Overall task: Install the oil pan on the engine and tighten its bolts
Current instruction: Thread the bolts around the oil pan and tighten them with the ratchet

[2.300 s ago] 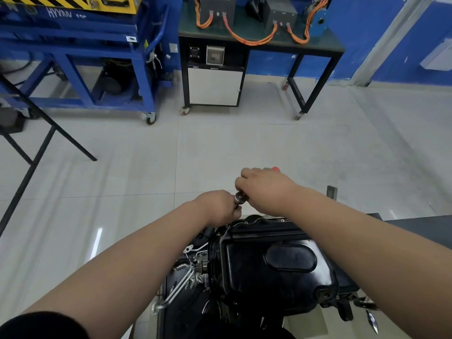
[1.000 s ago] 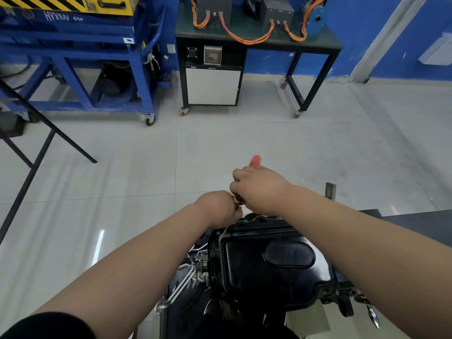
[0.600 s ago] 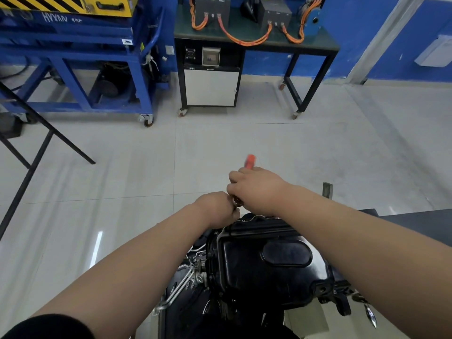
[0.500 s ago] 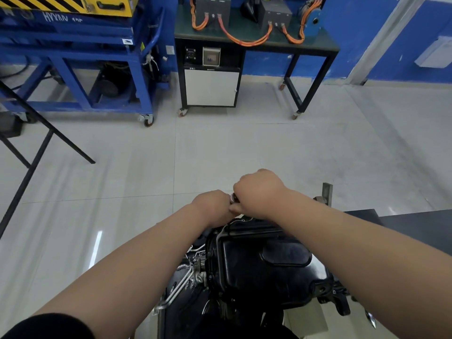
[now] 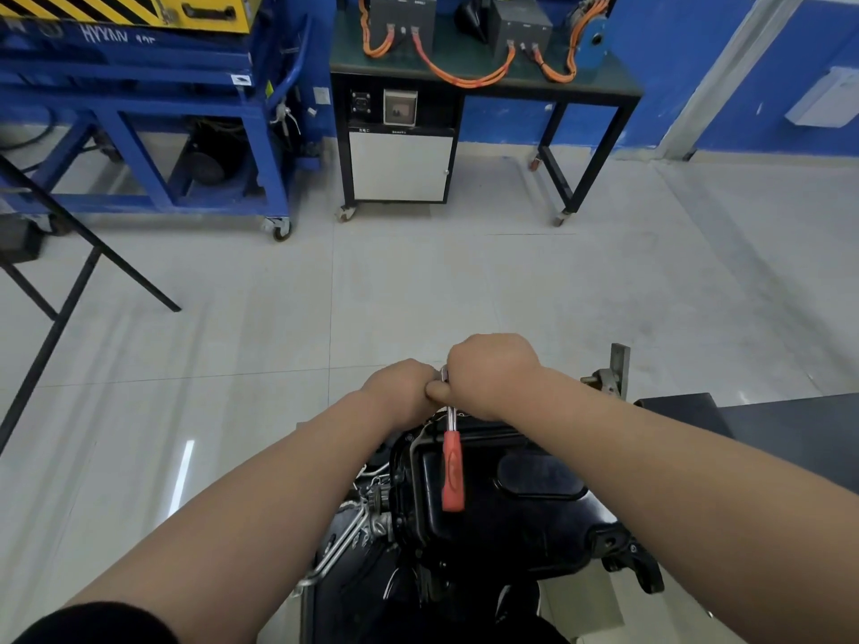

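The black oil pan [image 5: 502, 508] sits on the engine [image 5: 372, 518] just below me. A ratchet wrench [image 5: 452, 471] with a red handle stands at the pan's far edge, its handle pointing back toward me over the pan. My right hand [image 5: 492, 371] is curled over the wrench's metal head end, thumb on the shaft. My left hand [image 5: 399, 390] is a fist pressed against the same head from the left, its fingers wrapped round the part below. The socket and bolt are hidden under both hands.
A dark bench top [image 5: 790, 434] lies at the right, with a metal bracket [image 5: 613, 371] near its corner. Across the tiled floor stand a blue wheeled frame [image 5: 153, 132], a black table with orange cables [image 5: 465, 72] and a black folding stand [image 5: 56, 281] at left.
The red handle pointed away from me, sticking out past my right hand; it has swung round and now points toward me over the pan. Both hands stay at the wrench's head.
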{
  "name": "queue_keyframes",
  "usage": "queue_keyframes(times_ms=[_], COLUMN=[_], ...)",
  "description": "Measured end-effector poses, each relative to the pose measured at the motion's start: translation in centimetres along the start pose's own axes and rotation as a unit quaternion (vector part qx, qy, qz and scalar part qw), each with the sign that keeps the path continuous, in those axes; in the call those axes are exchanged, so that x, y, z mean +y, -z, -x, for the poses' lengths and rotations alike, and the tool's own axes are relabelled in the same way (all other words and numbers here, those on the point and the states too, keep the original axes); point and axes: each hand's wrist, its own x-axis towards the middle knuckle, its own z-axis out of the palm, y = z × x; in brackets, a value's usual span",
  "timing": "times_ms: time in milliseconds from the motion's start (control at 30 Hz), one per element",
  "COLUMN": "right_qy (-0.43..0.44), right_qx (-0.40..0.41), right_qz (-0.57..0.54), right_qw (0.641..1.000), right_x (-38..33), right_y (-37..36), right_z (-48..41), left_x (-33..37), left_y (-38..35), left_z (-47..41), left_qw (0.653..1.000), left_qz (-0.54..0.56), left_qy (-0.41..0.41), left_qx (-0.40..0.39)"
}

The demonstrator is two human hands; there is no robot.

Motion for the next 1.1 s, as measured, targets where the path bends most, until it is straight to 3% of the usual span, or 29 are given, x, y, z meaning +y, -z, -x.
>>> queue_keyframes(times_ms=[67, 200, 333, 467, 633, 733, 900, 1100], right_qy=[0.030, 0.194, 0.134, 0.009, 0.192, 0.179, 0.018, 0.191], right_qx=[0.007, 0.093, 0.081, -0.014, 0.088, 0.087, -0.003, 0.069], right_qz=[0.034, 0.160, 0.126, -0.006, 0.140, 0.135, 0.020, 0.153], right_qw=[0.999, 0.963, 0.980, 1.000, 0.967, 0.971, 1.000, 0.967], right_x=[0.1, 1.2, 0.7, 0.1, 0.8, 0.7, -0.4, 1.9], right_y=[0.1, 0.5, 0.5, -0.2, 0.4, 0.8, 0.5, 1.0], right_z=[0.1, 0.1, 0.1, 0.2, -0.2, -0.4, -0.5, -1.0], left_x=[0.1, 0.4, 0.2, 0.0, 0.2, 0.1, 0.2, 0.2], left_y=[-0.1, -0.5, -0.4, -0.2, -0.8, -0.6, -0.1, -0.3], left_z=[0.1, 0.0, 0.1, 0.4, 0.2, -0.1, -0.2, -0.5], left_qw=[1.000, 0.994, 0.999, 0.999, 0.998, 0.999, 0.999, 0.999], left_qz=[0.004, -0.063, -0.025, 0.031, -0.039, -0.027, 0.026, -0.023], left_qy=[-0.013, -0.058, -0.014, 0.007, -0.032, -0.012, 0.028, -0.028], left_qx=[0.010, 0.060, 0.035, -0.020, 0.040, 0.034, -0.012, 0.035])
